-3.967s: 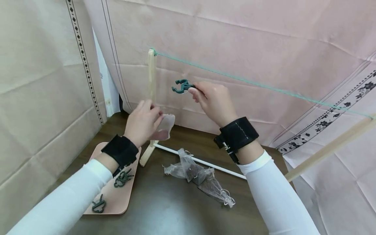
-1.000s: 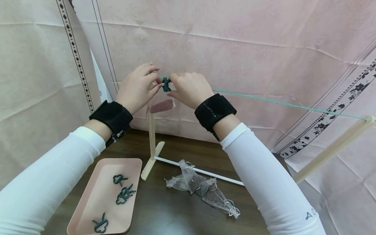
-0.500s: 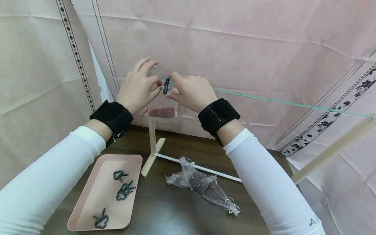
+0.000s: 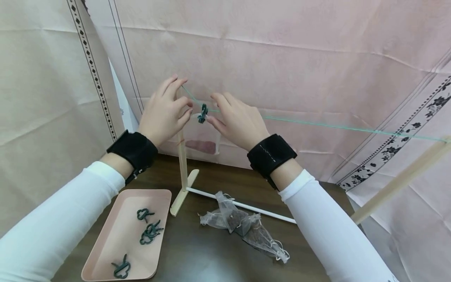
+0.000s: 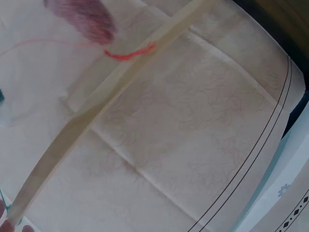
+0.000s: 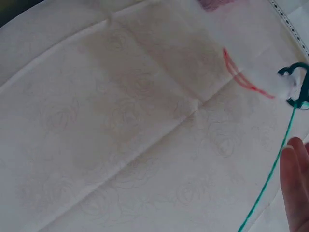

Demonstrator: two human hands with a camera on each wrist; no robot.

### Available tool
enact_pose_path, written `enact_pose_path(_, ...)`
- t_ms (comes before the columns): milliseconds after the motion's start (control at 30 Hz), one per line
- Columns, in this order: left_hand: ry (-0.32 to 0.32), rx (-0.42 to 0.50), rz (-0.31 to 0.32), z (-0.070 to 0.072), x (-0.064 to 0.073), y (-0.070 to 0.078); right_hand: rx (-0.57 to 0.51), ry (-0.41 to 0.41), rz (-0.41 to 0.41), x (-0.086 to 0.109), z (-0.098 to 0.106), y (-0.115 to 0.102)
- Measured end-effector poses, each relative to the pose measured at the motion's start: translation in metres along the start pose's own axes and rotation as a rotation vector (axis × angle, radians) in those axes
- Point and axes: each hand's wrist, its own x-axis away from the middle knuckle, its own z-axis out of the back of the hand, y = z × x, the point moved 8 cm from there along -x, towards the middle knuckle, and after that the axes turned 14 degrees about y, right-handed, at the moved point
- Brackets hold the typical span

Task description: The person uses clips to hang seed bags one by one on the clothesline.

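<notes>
Moved since four seconds earlier: green clip (image 4: 202, 113), then in the right hand off the line, is now on the green string (image 4: 317, 124); sheer bag (image 4: 202, 135), then in the left hand, now hangs at the clip.
Clip position: on the string; string rises toward between 10 and 11 o'clock to the left post (image 4: 182, 164), and runs toward 3 o'clock to the right post (image 4: 401, 180).
Bag position: at 6 o'clock from the clip, dark pinkish contents low inside; red cord (image 5: 128, 54) seen beside it in the left wrist view.
Left hand (image 4: 163, 109): at 9 o'clock from the clip, near it; upper fingers extended, thumb and forefinger bent with a narrow grip; cannot tell whether anything is held between them.
Right hand (image 4: 243, 123): at 3 o'clock from the clip; grip wide, thumb tip just beside the clip, contact cannot be confirmed; right wrist view shows straight fingers near the string.
Tray (image 4: 118, 231): pink, at 7 o'clock on the desk (image 4: 197, 258), holding loose clips (image 4: 150, 234).
Spare bags (image 4: 232, 217): overlapping at 5 o'clock on the desk, partly across the white bar (image 4: 278, 216).
Backdrop (image 4: 299, 70): pale pink cloth, creased.
</notes>
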Motion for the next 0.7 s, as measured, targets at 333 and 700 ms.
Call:
enact_pose_path(333,0.033,-0.019,-0.005,-0.002,0.021,0.012,-0.017,0.069,0.068,0.032,0.005,-0.013)
enact_pose_path(700,0.055,0.030,0.091,0.001,0.035,0.017,-0.072,0.026,0.089,0.073,-0.017,-0.023)
